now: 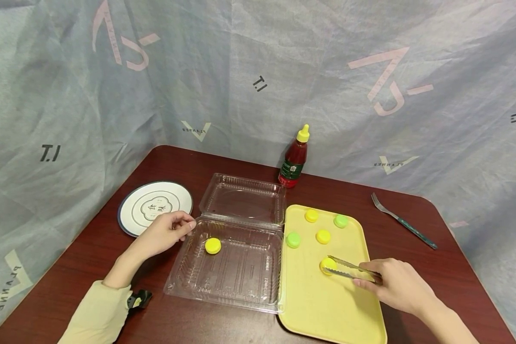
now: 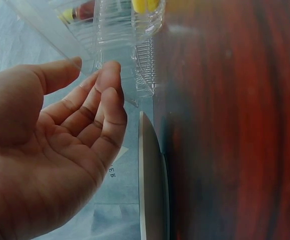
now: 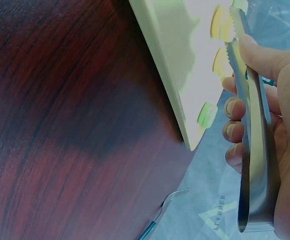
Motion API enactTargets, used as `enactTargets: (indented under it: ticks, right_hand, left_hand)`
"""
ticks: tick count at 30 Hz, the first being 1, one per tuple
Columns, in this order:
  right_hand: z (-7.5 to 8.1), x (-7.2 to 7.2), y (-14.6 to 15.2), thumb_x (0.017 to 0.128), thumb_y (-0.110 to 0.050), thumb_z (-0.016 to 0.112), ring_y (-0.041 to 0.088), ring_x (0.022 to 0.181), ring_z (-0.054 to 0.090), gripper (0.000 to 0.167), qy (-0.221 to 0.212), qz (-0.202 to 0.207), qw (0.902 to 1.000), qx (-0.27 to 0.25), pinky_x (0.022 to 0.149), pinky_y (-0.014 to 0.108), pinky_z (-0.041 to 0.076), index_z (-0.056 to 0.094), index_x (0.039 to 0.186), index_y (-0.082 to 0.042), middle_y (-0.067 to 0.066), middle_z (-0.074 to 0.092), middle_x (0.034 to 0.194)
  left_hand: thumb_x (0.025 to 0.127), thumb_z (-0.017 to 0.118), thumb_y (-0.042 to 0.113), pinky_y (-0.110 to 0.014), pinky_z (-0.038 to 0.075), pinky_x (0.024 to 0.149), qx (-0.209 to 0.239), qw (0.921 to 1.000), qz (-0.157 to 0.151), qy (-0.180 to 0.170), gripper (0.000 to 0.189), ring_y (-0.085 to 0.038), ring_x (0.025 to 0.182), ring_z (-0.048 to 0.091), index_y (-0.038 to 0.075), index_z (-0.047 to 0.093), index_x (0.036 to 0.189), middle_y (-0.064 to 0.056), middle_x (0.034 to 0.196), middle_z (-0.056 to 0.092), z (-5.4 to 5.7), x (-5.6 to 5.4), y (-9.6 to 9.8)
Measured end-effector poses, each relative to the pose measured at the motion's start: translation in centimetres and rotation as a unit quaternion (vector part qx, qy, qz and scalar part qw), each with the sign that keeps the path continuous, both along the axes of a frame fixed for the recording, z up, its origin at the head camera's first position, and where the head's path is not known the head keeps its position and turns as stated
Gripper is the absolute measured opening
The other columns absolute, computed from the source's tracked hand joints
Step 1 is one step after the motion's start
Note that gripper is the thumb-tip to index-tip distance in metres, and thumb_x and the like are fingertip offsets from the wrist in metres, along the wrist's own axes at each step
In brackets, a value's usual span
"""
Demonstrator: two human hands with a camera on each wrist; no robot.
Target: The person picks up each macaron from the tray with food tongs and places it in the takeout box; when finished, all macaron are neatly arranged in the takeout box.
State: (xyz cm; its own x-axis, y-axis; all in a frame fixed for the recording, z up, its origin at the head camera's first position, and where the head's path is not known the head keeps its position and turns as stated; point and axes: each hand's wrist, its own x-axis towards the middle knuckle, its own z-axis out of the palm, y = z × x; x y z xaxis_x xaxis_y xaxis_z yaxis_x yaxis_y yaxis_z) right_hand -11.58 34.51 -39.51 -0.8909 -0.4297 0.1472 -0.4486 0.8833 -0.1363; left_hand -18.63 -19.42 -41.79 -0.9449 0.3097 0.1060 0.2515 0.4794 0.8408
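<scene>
Probably for finer control, the right hand (image 1: pixel 402 286) grips metal tongs (image 3: pixel 260 160) from about four o'clock, their toothed tips straddling a yellow disc (image 1: pixel 327 264) on the tray (image 1: pixel 322 306); whether they squeeze it is unclear. Four more discs (image 1: pixel 323 236) lie between ten and one o'clock from those tips, so the tongs lie clear of them. The clear box (image 1: pixel 245 277) lies open at the tray's nine o'clock, another yellow disc (image 1: pixel 212 246) inside; at its base's eleven o'clock corner, the left hand (image 1: pixel 165 234) has bent fingers near the rim, pinching or not, I cannot tell, perhaps because thin plastic shifts easily
</scene>
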Motion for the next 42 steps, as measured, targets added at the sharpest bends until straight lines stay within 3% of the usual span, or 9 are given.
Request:
enactTargets:
  ticks: [15,26,33,38,42]
  right_hand:
    - [0.9,-0.3,-0.3,0.082,-0.04,0.082,-0.004,0.057,0.035,0.022,-0.009,0.005,0.9999,0.009,0.051,0.021,0.032,0.075,0.094,-0.023,-0.025,0.041,0.062]
    - [1.7,-0.8,-0.6,0.083,-0.041,0.08,-0.004,0.057,0.034,0.022,0.004,0.02,0.9997,0.013,0.05,0.02,0.03,0.075,0.094,-0.023,-0.025,0.039,0.06]
    - [2.4,-1.3,-1.2,0.083,-0.04,0.08,-0.003,0.071,0.054,0.029,0.014,0.03,0.9993,0.016,0.058,0.025,0.045,0.079,0.099,-0.016,-0.013,0.072,0.089]
    - [3.1,-1.7,-2.0,0.082,-0.038,0.081,0.005,0.078,0.065,0.03,0.034,0.037,0.9985,0.022,0.064,0.032,0.052,0.079,0.099,-0.014,-0.01,0.074,0.092]
    - [3.8,-2.2,-2.7,0.083,-0.037,0.081,0.002,0.075,0.064,0.028,0.042,0.052,0.9976,0.018,0.062,0.03,0.051,0.079,0.1,-0.015,-0.01,0.074,0.092]
  left_hand:
    - [0.1,0.063,0.014,-0.027,0.051,0.064,-0.006,0.9999,0.001,0.01,0.015,-0.022,0.066,0.062,-0.001,0.067,0.101,-0.002,0.076,0.063,0.0,0.0,0.0]
    - [0.099,0.062,0.01,-0.027,0.052,0.063,-0.003,1.0,0.003,0.004,0.013,-0.022,0.066,0.062,-0.001,0.067,0.1,-0.002,0.075,0.063,-0.1,-0.1,0.1]
    - [0.099,0.062,0.011,-0.027,0.051,0.063,-0.003,1.0,0.004,0.002,0.013,-0.022,0.066,0.062,-0.001,0.067,0.1,-0.002,0.075,0.063,0.0,0.0,0.1]
    - [0.099,0.062,0.012,-0.027,0.051,0.063,-0.004,1.0,0.003,0.003,0.014,-0.022,0.066,0.062,-0.001,0.067,0.1,-0.002,0.075,0.062,0.0,0.0,0.1]
    - [0.099,0.062,0.012,-0.027,0.051,0.063,-0.006,1.0,0.002,0.003,0.014,-0.022,0.066,0.062,-0.001,0.067,0.1,-0.002,0.074,0.062,0.0,0.0,0.1]
